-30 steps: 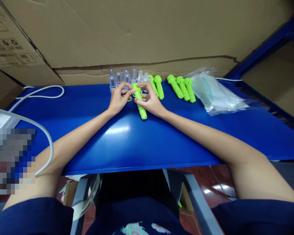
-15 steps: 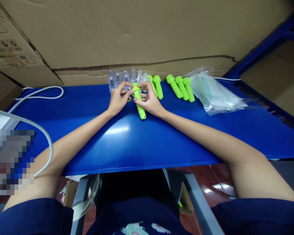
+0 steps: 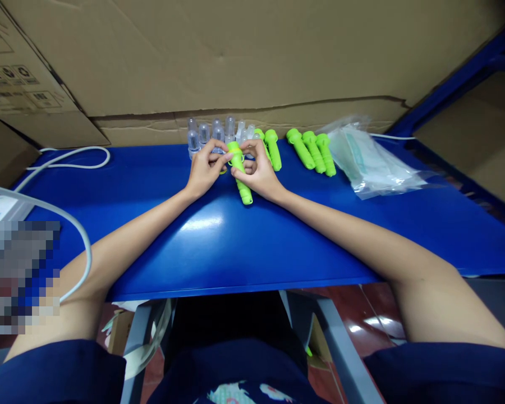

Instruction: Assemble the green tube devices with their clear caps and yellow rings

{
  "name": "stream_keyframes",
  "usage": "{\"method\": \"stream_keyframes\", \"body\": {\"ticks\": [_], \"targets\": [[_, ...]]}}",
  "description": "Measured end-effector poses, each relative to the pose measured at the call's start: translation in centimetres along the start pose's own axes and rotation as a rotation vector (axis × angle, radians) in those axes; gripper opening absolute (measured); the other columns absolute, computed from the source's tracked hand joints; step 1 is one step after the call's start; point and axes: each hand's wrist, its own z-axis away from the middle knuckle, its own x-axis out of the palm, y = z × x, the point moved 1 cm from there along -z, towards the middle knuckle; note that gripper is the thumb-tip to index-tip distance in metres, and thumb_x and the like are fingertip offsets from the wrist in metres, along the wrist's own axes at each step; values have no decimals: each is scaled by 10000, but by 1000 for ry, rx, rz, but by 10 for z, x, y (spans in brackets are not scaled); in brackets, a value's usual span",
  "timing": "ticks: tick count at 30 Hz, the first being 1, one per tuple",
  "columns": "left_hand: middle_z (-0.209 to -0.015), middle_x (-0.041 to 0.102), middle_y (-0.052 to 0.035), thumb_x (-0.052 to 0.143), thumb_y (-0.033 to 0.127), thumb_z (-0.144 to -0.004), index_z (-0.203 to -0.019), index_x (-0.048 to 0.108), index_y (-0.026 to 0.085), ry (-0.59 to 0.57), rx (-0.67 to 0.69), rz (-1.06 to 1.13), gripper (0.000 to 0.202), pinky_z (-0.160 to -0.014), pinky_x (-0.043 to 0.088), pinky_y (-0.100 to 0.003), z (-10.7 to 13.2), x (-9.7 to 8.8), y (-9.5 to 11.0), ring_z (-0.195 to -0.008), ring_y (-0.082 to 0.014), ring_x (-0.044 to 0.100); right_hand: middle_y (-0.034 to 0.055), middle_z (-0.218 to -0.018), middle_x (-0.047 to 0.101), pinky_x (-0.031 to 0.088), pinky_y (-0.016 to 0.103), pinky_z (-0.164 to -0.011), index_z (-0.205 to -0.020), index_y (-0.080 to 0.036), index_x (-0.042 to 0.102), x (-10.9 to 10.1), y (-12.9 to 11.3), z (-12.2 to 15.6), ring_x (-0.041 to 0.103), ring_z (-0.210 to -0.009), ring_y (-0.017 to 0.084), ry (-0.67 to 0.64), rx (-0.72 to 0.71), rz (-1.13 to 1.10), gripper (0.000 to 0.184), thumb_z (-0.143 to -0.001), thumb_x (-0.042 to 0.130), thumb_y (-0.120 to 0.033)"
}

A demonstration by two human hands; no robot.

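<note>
Lime-green flashlight-shaped tube (image 3: 243, 188) is held at a slant in both hands over the middle of the blue table (image 3: 244, 247), its wide collared end toward the cardboard and its narrow end, marked by a small dark hole, toward the person; whether it touches the tabletop cannot be told. From the left, a pixelated patch covers part of the view, with a white power strip (image 3: 10, 209) behind it and a white cable (image 3: 78, 224) arching in front. Farther back, another white cord (image 3: 103, 148) lies in a loop. Clear domed plastic pieces (image 3: 204, 134) stand clustered at the back edge, beside the large cardboard sheet (image 3: 235, 62). Just in front of them, the left hand (image 3: 204, 171) has its thumb and fingertips pinched on the collar, with a bit of yellow showing beneath. The right hand (image 3: 261, 171) grips the tube just below the collar, thumb on the near side. Behind it lie two matching green tubes (image 3: 272, 150), partly hidden, then three more green tubes (image 3: 312, 151) close together, their collared ends also toward the cardboard. Beside these rests a clear plastic bag (image 3: 372, 163) with pale contents.
</note>
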Motion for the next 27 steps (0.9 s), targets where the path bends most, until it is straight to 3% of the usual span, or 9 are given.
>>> {"method": "stream_keyframes", "body": {"ticks": [9, 14, 20, 27], "targets": [[-720, 729, 3, 720, 647, -859, -965, 584, 222, 4, -7, -3, 459, -576, 507, -229, 0, 0, 1, -619, -132, 689, 81, -1337, 542, 642, 311, -686, -1265, -323, 387, 0, 5, -1, 671, -785, 120, 1, -13, -12, 616, -825, 773, -514], [-825, 759, -19, 750, 593, -860, -1025, 613, 216, 46, 31, -42, 434, -598, 493, -232, 1, -1, 2, -679, -125, 684, 98, -1388, 504, 645, 326, -724, -1341, -342, 347, 1, 9, -2, 690, -883, 152, 11, -35, 33, 636, -875, 707, -581], [-941, 761, -49, 779, 576, -839, -1065, 630, 210, 68, 57, -44, 455, -637, 503, -227, -1, -1, 1, -848, -162, 740, 89, -1314, 536, 656, 353, -742, -1320, -340, 324, 2, 5, -2, 707, -881, 167, -3, -30, -27, 682, -847, 714, -639], [-983, 755, -58, 787, 593, -822, -1031, 626, 200, 65, 55, -23, 473, -637, 486, -216, -2, -2, 0, -891, -158, 736, 62, -1231, 605, 674, 389, -745, -1289, -338, 322, 3, 3, -1, 722, -852, 174, -27, -1, -69, 705, -815, 760, -623]]}}
